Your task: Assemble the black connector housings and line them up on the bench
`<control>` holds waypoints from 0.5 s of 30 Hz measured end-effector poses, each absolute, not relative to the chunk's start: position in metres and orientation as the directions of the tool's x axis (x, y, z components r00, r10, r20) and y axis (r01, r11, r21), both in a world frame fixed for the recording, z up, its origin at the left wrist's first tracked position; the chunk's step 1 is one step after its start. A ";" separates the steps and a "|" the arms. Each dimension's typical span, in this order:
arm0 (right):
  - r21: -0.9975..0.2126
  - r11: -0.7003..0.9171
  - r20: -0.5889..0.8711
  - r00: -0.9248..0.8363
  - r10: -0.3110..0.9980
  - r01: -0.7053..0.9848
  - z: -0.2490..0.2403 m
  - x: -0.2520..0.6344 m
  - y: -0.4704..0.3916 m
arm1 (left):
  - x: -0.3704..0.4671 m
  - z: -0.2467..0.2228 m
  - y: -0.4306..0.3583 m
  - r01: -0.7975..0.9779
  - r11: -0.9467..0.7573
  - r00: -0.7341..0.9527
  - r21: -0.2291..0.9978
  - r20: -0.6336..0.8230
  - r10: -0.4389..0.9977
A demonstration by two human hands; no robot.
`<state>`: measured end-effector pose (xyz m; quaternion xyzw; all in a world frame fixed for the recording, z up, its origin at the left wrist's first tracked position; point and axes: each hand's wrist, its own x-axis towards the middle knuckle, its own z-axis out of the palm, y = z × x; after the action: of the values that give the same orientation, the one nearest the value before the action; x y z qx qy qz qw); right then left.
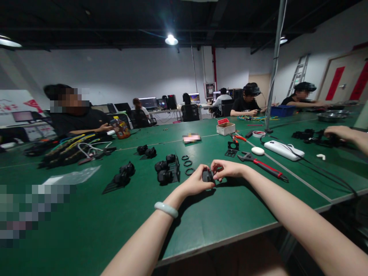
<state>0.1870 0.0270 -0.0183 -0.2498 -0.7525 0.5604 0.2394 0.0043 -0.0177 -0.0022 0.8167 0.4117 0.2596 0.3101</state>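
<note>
Your left hand (196, 182) and right hand (227, 169) are both pinching a small black part (207, 176), holding it low over the green worktop (86, 226). Bare worktop is lying between it and the near edge; three black rings (187, 164) are sitting just behind, a red-handled wrench (263, 165) to the right.

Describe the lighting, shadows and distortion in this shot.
Head view: a ceiling lamp flares with glare; hands cast soft shadows on the green table; wide-angle bending curves the pole and stretches both forearms; blurred patches sit at left.
</note>
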 end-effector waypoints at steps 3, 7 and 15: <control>-0.956 0.265 0.081 -0.755 0.651 0.126 -0.021 0.187 0.029 | 0.004 -0.003 -0.018 0.506 -0.458 0.536 0.731 0.149 0.831; -0.953 0.269 0.078 -0.753 0.654 0.135 -0.020 0.187 0.029 | 0.003 -0.003 -0.018 0.509 -0.474 0.534 0.718 0.169 0.829; -0.968 0.208 0.036 -0.744 0.667 0.139 -0.017 0.188 0.028 | 0.005 -0.004 -0.016 0.507 -0.474 0.527 0.720 0.176 0.831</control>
<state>0.1877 0.0275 -0.0171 -0.2717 -0.7415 0.5678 0.2324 0.0049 -0.0163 -0.0042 0.8174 0.4094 0.2624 0.3087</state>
